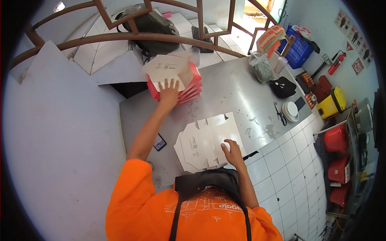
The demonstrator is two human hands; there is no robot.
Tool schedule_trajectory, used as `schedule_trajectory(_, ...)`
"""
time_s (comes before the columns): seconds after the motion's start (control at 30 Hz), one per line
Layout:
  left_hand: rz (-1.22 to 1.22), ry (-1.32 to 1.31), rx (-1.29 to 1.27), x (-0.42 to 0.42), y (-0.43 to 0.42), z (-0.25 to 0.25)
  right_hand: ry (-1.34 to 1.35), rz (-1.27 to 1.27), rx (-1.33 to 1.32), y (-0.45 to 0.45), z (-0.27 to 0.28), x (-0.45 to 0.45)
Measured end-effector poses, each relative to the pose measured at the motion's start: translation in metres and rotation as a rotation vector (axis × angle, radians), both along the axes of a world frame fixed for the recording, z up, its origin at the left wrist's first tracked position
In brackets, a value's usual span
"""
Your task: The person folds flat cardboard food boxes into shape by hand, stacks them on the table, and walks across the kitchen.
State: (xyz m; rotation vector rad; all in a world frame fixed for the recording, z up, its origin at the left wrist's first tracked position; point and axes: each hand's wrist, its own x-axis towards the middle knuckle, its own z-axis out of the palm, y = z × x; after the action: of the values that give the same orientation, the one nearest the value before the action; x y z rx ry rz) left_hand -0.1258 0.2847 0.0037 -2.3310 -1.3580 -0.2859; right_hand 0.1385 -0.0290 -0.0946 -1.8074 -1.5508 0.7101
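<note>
Flat white blanks (199, 138) lie stacked on the near part of the metal table (225, 96); the right hand (233, 154) is over their right side, fingers loosely bent and gripping nothing, though contact is hard to tell. Farther off, the left hand (169, 93) spreads its fingers on a white cardboard piece (169, 68) atop stacked red boxes (193, 91). A phone (159, 142) lies left of the blanks, scissors (280, 114) well to their right.

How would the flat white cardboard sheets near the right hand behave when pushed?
The cardboard sheets look thin, so each is probably light and slightly bendy. Their offset edges suggest loose layers, which may slide apart.
</note>
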Motion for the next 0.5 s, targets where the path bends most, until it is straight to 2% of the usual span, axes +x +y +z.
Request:
schedule_trajectory(0.03,-0.096,-0.117,0.204,0.015,-0.016,-0.005,-0.149,-0.1,-0.052,-0.002,-0.014,0.009)
schedule_trajectory(0.1,-0.344,-0.376,-0.189,0.047,-0.065,-0.001,-0.44,-0.292,-0.175,-0.011,-0.055,0.022)
schedule_trajectory(0.13,-0.323,-0.392,-0.542,0.061,-0.095,-0.018,-0.489,-0.347,-0.209,-0.014,-0.069,0.03)
schedule_trajectory(0.17,-0.354,-0.51,-0.806,0.075,-0.129,-0.053,-0.543,-0.398,-0.241,-0.014,-0.081,0.04)
schedule_trajectory(0.2,-0.435,-0.492,-0.97,0.085,-0.163,-0.096,-0.603,-0.447,-0.269,-0.013,-0.086,0.047)
schedule_trajectory(0.23,-0.402,-0.224,-0.998,0.098,-0.203,-0.117,-0.563,-0.377,-0.36,-0.011,-0.086,0.051)
schedule_trajectory(0.3,-0.392,-0.172,-1.12,0.117,-0.255,-0.166,-0.486,-0.246,-0.534,-0.006,-0.083,0.059)
schedule_trajectory(0.33,-0.378,-0.132,-1.059,0.12,-0.266,-0.168,-0.48,-0.271,-0.422,-0.008,-0.087,0.057)
schedule_trajectory(0.4,-0.347,-0.048,-0.937,0.125,-0.279,-0.171,-0.404,-0.205,-0.437,0.001,-0.082,0.068)
schedule_trajectory(0.5,-0.401,-0.105,-1.025,0.118,-0.267,-0.173,-0.307,-0.169,-0.349,-0.005,-0.075,0.062)
